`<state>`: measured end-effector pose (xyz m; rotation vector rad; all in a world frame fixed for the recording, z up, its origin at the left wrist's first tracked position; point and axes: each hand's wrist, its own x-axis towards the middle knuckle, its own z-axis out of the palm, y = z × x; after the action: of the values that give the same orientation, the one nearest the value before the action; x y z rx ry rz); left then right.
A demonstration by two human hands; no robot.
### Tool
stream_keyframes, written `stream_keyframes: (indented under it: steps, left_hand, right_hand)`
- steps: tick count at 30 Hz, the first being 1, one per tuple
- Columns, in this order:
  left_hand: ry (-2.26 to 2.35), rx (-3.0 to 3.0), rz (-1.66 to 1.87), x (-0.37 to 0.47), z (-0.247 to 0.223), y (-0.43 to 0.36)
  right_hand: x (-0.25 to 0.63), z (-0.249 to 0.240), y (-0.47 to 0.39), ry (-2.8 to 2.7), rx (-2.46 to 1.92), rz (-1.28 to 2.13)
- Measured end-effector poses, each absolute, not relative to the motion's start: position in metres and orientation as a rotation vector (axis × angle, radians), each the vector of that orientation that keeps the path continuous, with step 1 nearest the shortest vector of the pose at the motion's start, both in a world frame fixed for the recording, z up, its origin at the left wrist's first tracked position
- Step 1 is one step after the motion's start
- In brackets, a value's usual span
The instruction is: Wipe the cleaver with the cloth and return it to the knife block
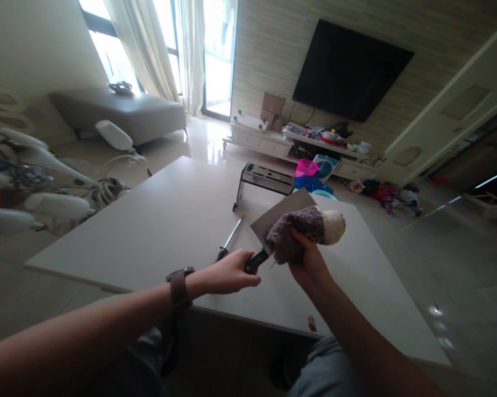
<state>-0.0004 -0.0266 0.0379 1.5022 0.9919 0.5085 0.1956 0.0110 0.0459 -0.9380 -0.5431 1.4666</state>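
Note:
My left hand (228,271) is closed round the black handle of a cleaver (261,221), whose broad blade points up and to the right above the white table (149,237). In my right hand (309,259) is a bunched cloth (300,229), brown-grey with a cream end, pressed against the blade and covering part of it. A sharpening steel (231,234) with a dark handle lies on the table just beyond my left wrist. Farther back stands a black-framed rack (267,179) with a slotted top. My left wrist wears a brown-strapped watch (180,284).
A small sticker (311,323) is at the table's near edge. Past the far edge are a pink basket (306,167) and a blue bag (308,183). A lamp with white shades (58,205) stands at the left, a grey bench (119,113) behind it.

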Motion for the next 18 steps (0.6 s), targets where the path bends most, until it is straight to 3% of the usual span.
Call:
stream_keyframes:
  steps: [5, 18]
  left_hand:
    - [0.959, 1.565, 0.583, 0.005, 0.031, -0.035]
    - [0.924, 1.648, 0.562, -0.004, 0.035, -0.029]
  right_hand:
    - [0.178, 0.04, -0.01, -0.658, -0.907, 1.559]
    - [0.183, 0.052, -0.007, -0.784, -1.048, 1.392]
